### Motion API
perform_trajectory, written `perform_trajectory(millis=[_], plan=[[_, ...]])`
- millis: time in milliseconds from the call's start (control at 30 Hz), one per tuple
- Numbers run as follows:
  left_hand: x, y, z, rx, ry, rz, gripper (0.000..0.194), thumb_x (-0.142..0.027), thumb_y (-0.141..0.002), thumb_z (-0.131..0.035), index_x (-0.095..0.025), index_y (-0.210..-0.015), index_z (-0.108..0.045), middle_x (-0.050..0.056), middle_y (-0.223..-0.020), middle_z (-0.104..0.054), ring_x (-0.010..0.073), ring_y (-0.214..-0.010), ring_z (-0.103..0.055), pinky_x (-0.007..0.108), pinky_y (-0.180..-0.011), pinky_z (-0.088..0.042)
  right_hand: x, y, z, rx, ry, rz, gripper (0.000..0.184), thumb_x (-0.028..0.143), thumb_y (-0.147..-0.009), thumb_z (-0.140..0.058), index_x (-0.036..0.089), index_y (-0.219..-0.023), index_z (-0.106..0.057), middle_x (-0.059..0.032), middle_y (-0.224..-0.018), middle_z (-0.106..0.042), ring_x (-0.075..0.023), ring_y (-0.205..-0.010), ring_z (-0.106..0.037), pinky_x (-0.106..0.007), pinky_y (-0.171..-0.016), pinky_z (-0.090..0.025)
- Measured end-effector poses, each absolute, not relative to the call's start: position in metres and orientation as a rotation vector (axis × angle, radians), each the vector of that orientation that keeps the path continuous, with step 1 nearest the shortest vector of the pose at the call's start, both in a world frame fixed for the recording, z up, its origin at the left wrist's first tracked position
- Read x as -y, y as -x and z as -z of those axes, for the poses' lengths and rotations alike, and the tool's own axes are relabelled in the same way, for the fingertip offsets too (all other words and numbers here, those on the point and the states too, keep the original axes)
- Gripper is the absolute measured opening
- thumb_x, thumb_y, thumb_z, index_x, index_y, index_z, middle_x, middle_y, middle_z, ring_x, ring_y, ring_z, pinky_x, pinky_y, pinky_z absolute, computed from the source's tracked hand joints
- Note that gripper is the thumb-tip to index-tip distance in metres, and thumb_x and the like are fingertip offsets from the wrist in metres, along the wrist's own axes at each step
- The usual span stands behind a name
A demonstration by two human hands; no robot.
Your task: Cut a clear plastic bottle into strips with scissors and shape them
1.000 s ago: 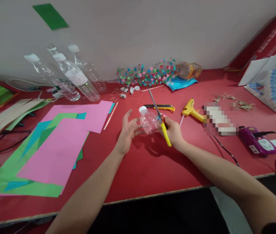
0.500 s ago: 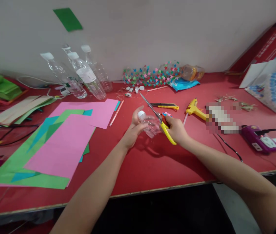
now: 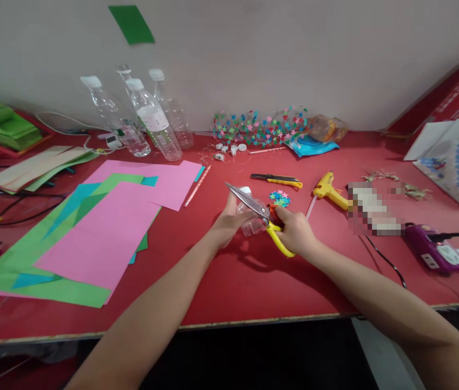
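My left hand [image 3: 228,221] is wrapped round a small clear plastic bottle [image 3: 251,222] with a white cap, held just above the red table [image 3: 254,281]. My right hand [image 3: 294,232] grips yellow-handled scissors [image 3: 262,216]. Their blades lie across the top of the bottle and point left, toward my left hand. A small pile of coloured paper stars [image 3: 280,198] lies on the table right behind the two hands.
Pink, green and blue paper sheets [image 3: 95,233] cover the table's left. Several clear bottles [image 3: 148,119] stand by the wall, beside a star-covered bottle [image 3: 260,127]. A utility knife [image 3: 276,179], yellow glue gun [image 3: 329,189], purple power strip [image 3: 436,252] and cables lie right.
My left hand went from open beside the bottle to closed round it. The scissors swung down from pointing up to lying across the bottle.
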State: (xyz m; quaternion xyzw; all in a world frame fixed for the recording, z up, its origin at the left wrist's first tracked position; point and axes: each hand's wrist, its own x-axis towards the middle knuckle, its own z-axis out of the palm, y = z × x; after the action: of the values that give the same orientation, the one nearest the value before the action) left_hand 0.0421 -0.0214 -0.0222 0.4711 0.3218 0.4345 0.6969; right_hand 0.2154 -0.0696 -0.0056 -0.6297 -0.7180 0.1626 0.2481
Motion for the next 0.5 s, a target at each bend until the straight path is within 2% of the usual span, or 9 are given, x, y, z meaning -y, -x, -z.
perform_trajectory(millis=[133, 233, 300, 400, 500], plan=[[0.015, -0.037, 0.016, -0.726, -1.015, -1.109, 0.074, -0.038, -0.072, -0.077, -0.031, -0.131, -0.033, 0.005, -0.104, -0.064, 0.0199, -0.088, -0.071, 0.032, -0.069, -0.061, 0.072, -0.222, -0.004, 1.812, 1.598, -0.709, 0.047, 0.062, -0.072, -0.059, 0.023, -0.062, -0.036, 0.0058, -0.053, -0.035, -0.0098, -0.051, -0.030, -0.024, -0.050, -0.025], [0.005, -0.027, 0.012, -0.795, -1.056, -1.291, 0.076, -0.040, -0.076, -0.073, -0.036, -0.135, -0.025, 0.002, -0.101, -0.061, 0.0172, -0.080, -0.071, 0.029, -0.061, -0.061, 0.073, -0.226, -0.016, 1.720, 1.516, -1.035, 0.050, 0.068, -0.075, -0.057, 0.023, -0.064, -0.040, 0.0061, -0.053, -0.039, -0.0097, -0.048, -0.036, -0.024, -0.049, -0.030], [-0.003, -0.020, 0.011, -0.857, -1.078, -1.371, 0.071, -0.042, -0.080, -0.069, -0.036, -0.134, -0.024, 0.002, -0.100, -0.060, 0.0164, -0.078, -0.070, 0.025, -0.055, -0.059, 0.074, -0.228, -0.022, 1.697, 1.458, -1.231, 0.050, 0.070, -0.076, -0.057, 0.022, -0.067, -0.043, 0.0059, -0.054, -0.042, -0.0108, -0.048, -0.044, -0.025, -0.050, -0.035], [-0.012, -0.014, 0.014, -0.945, -1.022, -1.470, 0.064, -0.043, -0.081, -0.067, -0.034, -0.128, -0.025, 0.001, -0.096, -0.060, 0.0158, -0.075, -0.069, 0.019, -0.046, -0.054, 0.075, -0.228, -0.025, 1.806, 1.399, -1.331, 0.055, 0.074, -0.073, -0.059, 0.021, -0.069, -0.045, 0.0049, -0.056, -0.045, -0.0116, -0.050, -0.047, -0.025, -0.049, -0.037], [-0.018, -0.012, 0.019, -0.962, -0.951, -1.563, 0.060, -0.041, -0.080, -0.067, -0.033, -0.123, -0.025, 0.000, -0.094, -0.060, 0.0153, -0.077, -0.069, 0.019, -0.048, -0.054, 0.077, -0.231, -0.024, 1.895, 1.442, -1.358, 0.056, 0.075, -0.075, -0.057, 0.020, -0.067, -0.046, 0.0056, -0.056, -0.043, -0.0099, -0.047, -0.044, -0.024, -0.046, -0.035]])
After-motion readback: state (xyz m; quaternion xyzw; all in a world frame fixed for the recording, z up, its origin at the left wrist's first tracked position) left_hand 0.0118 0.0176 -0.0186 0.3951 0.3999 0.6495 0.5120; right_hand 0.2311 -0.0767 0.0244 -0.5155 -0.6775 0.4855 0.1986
